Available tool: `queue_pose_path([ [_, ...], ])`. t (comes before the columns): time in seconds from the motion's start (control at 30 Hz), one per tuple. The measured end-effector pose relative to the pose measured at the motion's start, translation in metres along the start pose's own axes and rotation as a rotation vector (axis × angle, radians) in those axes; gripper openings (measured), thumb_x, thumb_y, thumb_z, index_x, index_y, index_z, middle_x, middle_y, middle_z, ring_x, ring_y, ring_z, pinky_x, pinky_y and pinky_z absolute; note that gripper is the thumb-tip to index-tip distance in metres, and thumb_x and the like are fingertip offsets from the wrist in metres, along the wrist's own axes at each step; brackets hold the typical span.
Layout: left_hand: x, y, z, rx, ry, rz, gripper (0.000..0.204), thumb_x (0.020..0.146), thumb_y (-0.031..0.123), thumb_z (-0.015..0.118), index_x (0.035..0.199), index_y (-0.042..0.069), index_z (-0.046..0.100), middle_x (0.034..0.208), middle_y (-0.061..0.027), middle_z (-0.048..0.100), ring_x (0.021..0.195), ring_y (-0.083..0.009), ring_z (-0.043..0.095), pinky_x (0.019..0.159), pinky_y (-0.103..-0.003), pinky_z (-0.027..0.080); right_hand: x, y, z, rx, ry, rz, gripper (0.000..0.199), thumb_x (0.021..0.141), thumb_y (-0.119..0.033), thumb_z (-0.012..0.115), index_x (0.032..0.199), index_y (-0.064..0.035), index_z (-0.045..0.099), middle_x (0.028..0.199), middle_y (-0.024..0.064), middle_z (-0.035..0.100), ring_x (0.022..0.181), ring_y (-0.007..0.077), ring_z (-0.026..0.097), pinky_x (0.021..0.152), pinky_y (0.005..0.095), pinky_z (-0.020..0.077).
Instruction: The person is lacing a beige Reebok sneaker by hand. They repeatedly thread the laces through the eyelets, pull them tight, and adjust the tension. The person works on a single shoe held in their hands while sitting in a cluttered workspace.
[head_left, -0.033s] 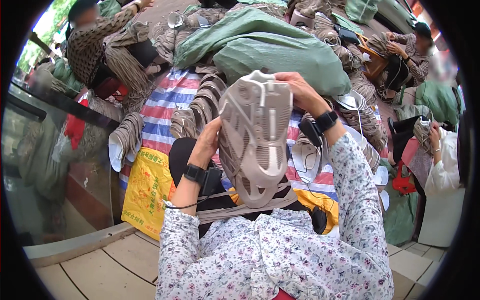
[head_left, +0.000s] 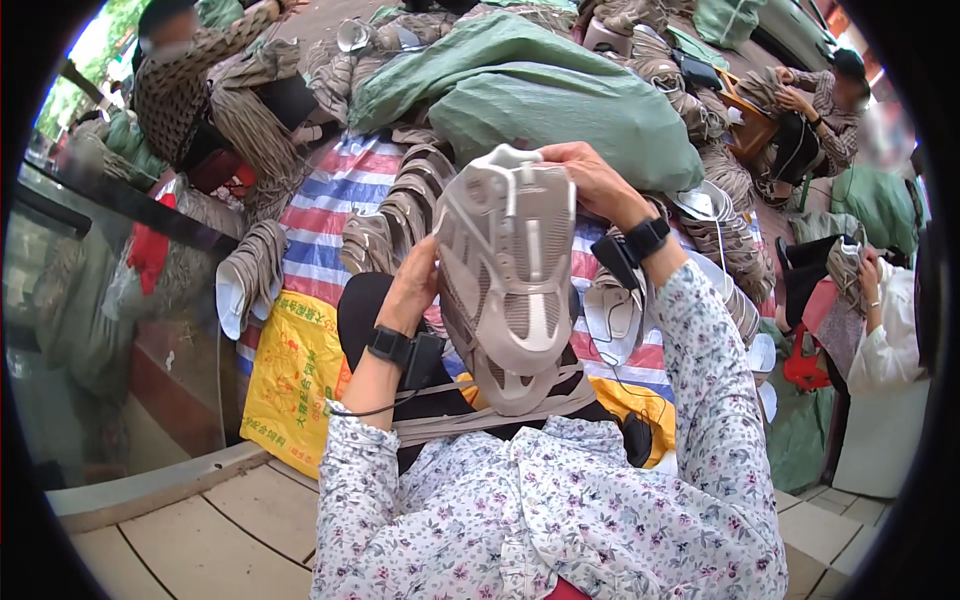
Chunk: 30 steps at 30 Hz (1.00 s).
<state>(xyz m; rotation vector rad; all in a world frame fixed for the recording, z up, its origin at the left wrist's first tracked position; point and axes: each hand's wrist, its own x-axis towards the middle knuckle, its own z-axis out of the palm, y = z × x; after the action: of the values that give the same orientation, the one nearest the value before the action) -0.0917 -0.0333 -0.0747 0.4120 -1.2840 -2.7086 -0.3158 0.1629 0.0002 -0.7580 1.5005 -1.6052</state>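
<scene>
Upright above my lap is a beige-grey mesh shoe upper (head_left: 505, 290) with pale overlays, its rounded toe pointing down toward me. My left hand (head_left: 412, 285) grips its left edge, the fingertips hidden behind it. At the upper right end my right hand (head_left: 597, 186) pinches the edge, thumb and fingers closed on it. Flat beige shoelaces (head_left: 490, 418) lie across my thighs below the toe. Dark straps with small boxes sit on both my wrists.
Rows of stacked shoe uppers (head_left: 405, 200) stand on a striped sheet (head_left: 335, 225), with a large green sack (head_left: 560, 110) behind. A yellow bag (head_left: 295, 380) lies left, beside a glass panel (head_left: 120, 340). Co-workers sit at far left (head_left: 185, 85), far right (head_left: 835, 110) and right (head_left: 885, 310).
The shoe upper's top end has shifted slightly left, and my right hand has moved left with it. My left hand stays almost in place.
</scene>
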Motion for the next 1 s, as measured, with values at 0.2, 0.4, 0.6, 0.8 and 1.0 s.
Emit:
queue_pose_path([
  [0.2,0.005,0.007,-0.002,-0.062,0.133,-0.116,0.043,0.102,0.036,0.042,0.121,0.002,0.061,0.112,-0.0111,0.069,0.097,-0.0203,0.068,0.088,-0.036,0.054,0.022,0.01,0.027,-0.236,-0.118,0.081,0.028,0.092,-0.02,0.069,0.108,0.0026,0.072,0.089,-0.0004,0.07,0.073,0.0028,0.059,0.064,0.0197,0.0482],
  [0.4,0.002,0.016,0.017,-0.062,0.156,-0.179,0.049,0.097,0.045,0.052,0.12,0.003,0.061,0.104,-0.01,0.071,0.088,-0.0199,0.07,0.081,-0.033,0.057,0.015,0.019,0.047,-0.381,-0.089,0.031,0.024,0.09,-0.016,0.069,0.102,0.0053,0.072,0.074,-0.0026,0.065,0.067,0.0038,0.053,0.058,0.0234,0.045],
  [0.6,0.0,0.022,0.033,0.034,0.093,-0.272,0.042,0.094,0.041,0.059,0.112,0.004,0.066,0.1,-0.0054,0.069,0.084,-0.011,0.065,0.077,-0.025,0.05,-0.009,0.017,0.062,-0.36,0.038,0.094,0.026,0.093,-0.019,0.061,0.098,0.0052,0.068,0.078,-0.0017,0.062,0.072,0.0052,0.054,0.062,0.0234,0.0448],
  [0.8,0.005,0.006,0.024,0.214,0.056,-0.2,0.048,0.093,0.042,0.061,0.118,0.002,0.063,0.105,-0.0052,0.067,0.093,-0.0113,0.061,0.079,-0.025,0.048,-0.034,0.014,0.062,0.092,0.097,0.344,0.03,0.099,-0.026,0.058,0.115,-0.0006,0.064,0.1,0.0,0.065,0.086,0.0055,0.058,0.074,0.0215,0.0476],
  [1.0,0.005,-0.007,0.038,0.202,0.165,-0.184,0.044,0.093,0.037,0.062,0.117,0.001,0.065,0.098,-0.0042,0.065,0.086,-0.0097,0.059,0.074,-0.022,0.046,-0.048,0.042,0.056,0.092,0.157,0.293,0.042,0.099,-0.032,0.057,0.128,-0.0007,0.058,0.111,0.0065,0.064,0.099,0.0105,0.06,0.083,0.0237,0.0488],
])
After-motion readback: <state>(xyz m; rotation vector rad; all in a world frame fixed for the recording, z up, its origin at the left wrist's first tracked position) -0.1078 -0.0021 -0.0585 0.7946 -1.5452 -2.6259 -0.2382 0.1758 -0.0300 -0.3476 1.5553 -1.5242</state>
